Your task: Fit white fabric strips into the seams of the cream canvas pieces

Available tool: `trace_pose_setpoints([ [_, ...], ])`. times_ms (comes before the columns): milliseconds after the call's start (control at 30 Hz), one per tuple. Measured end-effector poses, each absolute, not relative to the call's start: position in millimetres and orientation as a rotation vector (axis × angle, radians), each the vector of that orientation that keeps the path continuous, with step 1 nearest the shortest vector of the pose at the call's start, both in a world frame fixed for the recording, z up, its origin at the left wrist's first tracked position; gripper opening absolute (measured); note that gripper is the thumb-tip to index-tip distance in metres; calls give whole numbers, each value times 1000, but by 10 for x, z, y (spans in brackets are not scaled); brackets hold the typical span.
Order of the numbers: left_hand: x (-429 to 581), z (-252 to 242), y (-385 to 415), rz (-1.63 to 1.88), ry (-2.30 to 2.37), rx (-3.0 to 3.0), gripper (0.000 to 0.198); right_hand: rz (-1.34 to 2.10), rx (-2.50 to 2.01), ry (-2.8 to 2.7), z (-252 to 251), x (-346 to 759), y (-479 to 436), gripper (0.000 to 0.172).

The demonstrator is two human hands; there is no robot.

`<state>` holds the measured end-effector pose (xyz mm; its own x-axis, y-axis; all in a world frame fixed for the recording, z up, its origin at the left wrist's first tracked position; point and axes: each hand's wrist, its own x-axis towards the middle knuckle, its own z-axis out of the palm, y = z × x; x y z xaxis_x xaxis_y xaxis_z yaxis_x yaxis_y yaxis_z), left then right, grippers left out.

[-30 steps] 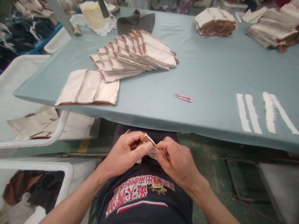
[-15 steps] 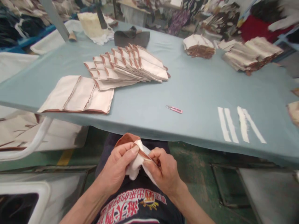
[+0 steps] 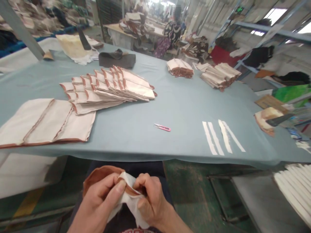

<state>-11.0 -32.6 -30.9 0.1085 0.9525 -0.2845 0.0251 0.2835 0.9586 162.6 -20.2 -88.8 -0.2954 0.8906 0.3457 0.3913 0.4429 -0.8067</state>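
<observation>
The table lies bare through its middle, save the pink snips and, to their right, the white strips. On your left the flat cloth pieces and the fanned stack behind them block the way. Its near edge stands just beyond your left hand and right hand.

Wide pale blue cloth-covered worktop, worn green concrete floor below its near edge. Blue metal shelving beyond far right corner, bright daylight windows above. Grey slanted post far left.

Head-worn camera faces forward and down; the table lies close ahead.
</observation>
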Motion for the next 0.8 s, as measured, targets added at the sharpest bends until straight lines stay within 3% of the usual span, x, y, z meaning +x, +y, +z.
trace_pose_setpoints([
  [67, -148, -247, -226, 900, 1317, 1229, 43, 388, -1247, -1984, -755, 1818, 23, 67],
  [167, -193, -122, -89, 869, 1257, 1452, 39, 159, -1484, -1831, -666, 2212, 561, 35],
  [233, -209, -40, -28, 848, 1216, 1539, 37, 78, -1587, -1761, -751, 2448, 963, 28],
  [500, -213, 176, 34, 836, 1099, 1643, 20, 41, -1721, -1839, -1392, 2754, 1501, 27],
  [800, -153, 39, -19, 760, 1188, 1578, 41, 7, -1698, -1743, -1348, 2714, 1468, 30],
])
